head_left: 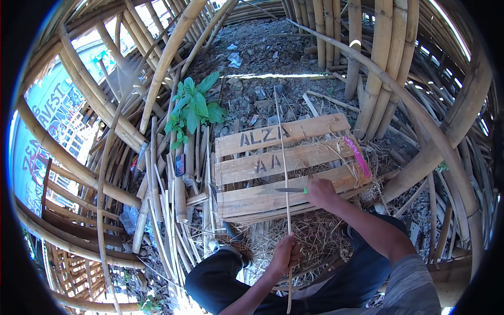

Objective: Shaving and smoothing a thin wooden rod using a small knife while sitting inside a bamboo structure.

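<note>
My left hand (286,255) is closed around the lower part of a long, thin bamboo strip (285,163). The strip runs away from me across a slatted wooden crate (241,172), its far end past the crate's back edge. My right hand (322,193) grips a knife by its handle, mostly hidden in the fingers; something bright green shows where handle meets blade. The knife blade (290,190) points left and crosses the strip above the front slat. Whether its edge touches the strip I cannot tell.
Shavings (320,236) lie between my legs and on the crate's right end, near a pink strip (358,157). Left of the crate are cut bamboo pieces (181,194), a phone-like dark object (180,165) and a leafy plant (194,107). Thick bamboo poles (386,63) stand at right.
</note>
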`<state>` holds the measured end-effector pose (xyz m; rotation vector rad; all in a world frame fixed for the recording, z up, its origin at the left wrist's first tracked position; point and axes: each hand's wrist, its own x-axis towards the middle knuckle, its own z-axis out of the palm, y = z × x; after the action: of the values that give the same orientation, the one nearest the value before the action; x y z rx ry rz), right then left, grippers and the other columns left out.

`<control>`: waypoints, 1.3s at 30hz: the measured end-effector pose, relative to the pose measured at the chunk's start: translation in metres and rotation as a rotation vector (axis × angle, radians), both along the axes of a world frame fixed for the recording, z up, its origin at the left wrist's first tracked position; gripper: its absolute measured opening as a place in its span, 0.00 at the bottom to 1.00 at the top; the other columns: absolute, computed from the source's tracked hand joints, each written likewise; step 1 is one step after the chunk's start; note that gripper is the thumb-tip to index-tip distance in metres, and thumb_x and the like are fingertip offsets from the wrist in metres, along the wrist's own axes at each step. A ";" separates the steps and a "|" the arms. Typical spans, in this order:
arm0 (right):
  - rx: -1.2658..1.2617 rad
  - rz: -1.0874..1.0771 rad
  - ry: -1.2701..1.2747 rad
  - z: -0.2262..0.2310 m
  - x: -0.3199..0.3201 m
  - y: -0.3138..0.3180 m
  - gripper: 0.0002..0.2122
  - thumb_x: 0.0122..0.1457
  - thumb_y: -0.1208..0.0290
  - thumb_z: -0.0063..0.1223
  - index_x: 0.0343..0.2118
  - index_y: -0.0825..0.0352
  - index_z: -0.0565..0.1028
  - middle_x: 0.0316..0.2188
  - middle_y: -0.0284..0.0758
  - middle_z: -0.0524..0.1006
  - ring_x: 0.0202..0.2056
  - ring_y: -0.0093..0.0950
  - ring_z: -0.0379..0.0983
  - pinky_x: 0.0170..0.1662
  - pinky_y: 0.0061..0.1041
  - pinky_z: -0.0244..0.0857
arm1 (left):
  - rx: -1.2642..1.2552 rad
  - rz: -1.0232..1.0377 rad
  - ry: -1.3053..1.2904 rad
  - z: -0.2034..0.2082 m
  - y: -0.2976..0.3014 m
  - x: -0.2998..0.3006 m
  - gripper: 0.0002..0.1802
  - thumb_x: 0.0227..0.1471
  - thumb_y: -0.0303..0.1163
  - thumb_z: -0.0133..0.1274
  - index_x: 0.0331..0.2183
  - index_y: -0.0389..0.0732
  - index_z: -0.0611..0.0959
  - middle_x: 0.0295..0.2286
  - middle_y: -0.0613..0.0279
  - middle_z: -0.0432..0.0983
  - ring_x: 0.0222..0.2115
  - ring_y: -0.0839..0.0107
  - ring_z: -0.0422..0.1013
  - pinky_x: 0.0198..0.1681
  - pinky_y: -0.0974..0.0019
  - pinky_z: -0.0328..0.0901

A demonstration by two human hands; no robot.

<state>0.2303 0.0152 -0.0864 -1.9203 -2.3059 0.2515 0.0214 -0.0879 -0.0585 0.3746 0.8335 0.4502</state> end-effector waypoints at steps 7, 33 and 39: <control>-0.095 0.192 0.045 0.014 -0.039 -0.030 0.11 0.44 0.66 0.49 0.18 0.70 0.75 0.17 0.46 0.74 0.23 0.41 0.74 0.27 0.38 0.68 | -0.086 -0.003 -0.049 0.008 0.010 -0.007 0.18 0.57 0.45 0.34 0.18 0.50 0.58 0.12 0.75 0.45 0.10 0.83 0.41 0.10 0.76 0.36; -0.063 -0.217 0.563 -0.017 -0.003 0.016 0.21 0.52 0.55 0.47 0.15 0.72 0.72 0.11 0.43 0.70 0.18 0.35 0.71 0.23 0.33 0.61 | -0.104 -0.039 -0.122 0.015 0.011 -0.005 0.17 0.58 0.44 0.34 0.20 0.50 0.61 0.12 0.75 0.46 0.11 0.85 0.42 0.11 0.78 0.37; -0.447 -0.282 1.422 0.002 -0.025 0.006 0.18 0.56 0.55 0.44 0.20 0.67 0.73 0.03 0.25 0.57 0.06 0.16 0.51 0.11 0.21 0.43 | -0.088 -0.067 -0.142 0.009 0.008 -0.009 0.17 0.57 0.45 0.35 0.20 0.50 0.61 0.13 0.75 0.47 0.11 0.84 0.43 0.11 0.78 0.38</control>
<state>0.2056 0.0216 -0.0847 -1.3002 -1.0373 1.5466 0.0119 -0.0795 -0.0495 0.2849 0.6982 0.3717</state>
